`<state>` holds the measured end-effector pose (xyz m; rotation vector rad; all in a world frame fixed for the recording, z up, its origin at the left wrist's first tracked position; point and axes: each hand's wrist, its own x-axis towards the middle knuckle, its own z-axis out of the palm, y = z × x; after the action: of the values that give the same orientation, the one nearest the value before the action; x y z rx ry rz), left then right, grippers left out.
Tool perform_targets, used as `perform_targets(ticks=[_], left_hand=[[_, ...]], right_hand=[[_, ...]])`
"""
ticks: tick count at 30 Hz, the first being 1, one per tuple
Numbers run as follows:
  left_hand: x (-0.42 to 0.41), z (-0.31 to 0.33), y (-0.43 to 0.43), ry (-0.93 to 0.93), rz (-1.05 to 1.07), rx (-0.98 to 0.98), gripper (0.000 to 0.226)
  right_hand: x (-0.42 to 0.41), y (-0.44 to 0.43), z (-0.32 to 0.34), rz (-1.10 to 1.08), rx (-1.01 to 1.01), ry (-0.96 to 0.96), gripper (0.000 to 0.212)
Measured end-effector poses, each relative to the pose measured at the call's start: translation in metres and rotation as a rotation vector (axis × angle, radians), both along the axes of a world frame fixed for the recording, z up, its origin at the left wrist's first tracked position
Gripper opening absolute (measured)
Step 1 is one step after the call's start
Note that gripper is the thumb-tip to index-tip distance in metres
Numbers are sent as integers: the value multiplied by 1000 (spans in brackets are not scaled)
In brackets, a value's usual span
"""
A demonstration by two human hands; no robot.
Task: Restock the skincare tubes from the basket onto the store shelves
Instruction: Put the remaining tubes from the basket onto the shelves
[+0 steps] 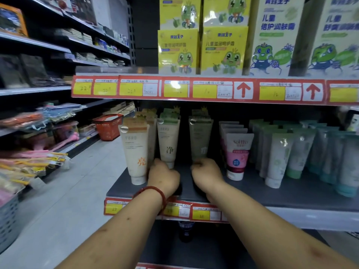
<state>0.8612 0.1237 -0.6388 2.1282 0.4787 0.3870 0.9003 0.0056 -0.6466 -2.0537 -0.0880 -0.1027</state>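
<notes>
Two forearms reaching in, red bracelet (pixel 153 193) on the left, left hand (pixel 163 177) at the foot of a cream tube (pixel 168 144), right hand (pixel 207 175) covering the cap of an olive tube (pixel 201 140), fingers curled away so grip cannot be told, both tubes upright on the grey shelf (pixel 272 193), pink tube (pixel 237 156) beside, red basket (pixel 107 127) far down the aisle.

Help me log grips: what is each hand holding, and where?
Both by the cap end: the left hand holds the pale tube, the right hand the olive tube.

"净" on tube (pixel 168 144); "22" on tag (pixel 83 88)
</notes>
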Motion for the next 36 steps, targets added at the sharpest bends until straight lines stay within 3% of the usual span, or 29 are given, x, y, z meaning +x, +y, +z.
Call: perform_targets(ticks=[3, 6, 16, 22, 27, 31, 34, 36], left_hand=[[9, -3, 4, 14, -93, -58, 53], [18, -9, 11, -1, -148, -54, 59], [23, -21, 18, -111, -161, -62, 52], [6, -9, 9, -138, -129, -26, 41], [-55, 6, 10, -444, -153, 89, 31], [-87, 22, 42, -656, 165, -141, 24], [-70, 28, 80, -501, 337, -336, 20], [-56, 31, 91, -343, 261, -513, 36]], right_hand=[[0, 19, -1, 159, 33, 45, 56], [0, 25, -2, 178, 57, 45, 63], [0, 26, -2, 270, 130, -6, 52], [-1, 24, 1, 202, 136, 14, 53], [-14, 33, 14, 43, 201, -29, 21], [-31, 59, 20, -27, 305, -49, 25], [-35, 86, 23, -9, 373, -19, 27], [-38, 100, 27, 19, 381, 22, 26]])
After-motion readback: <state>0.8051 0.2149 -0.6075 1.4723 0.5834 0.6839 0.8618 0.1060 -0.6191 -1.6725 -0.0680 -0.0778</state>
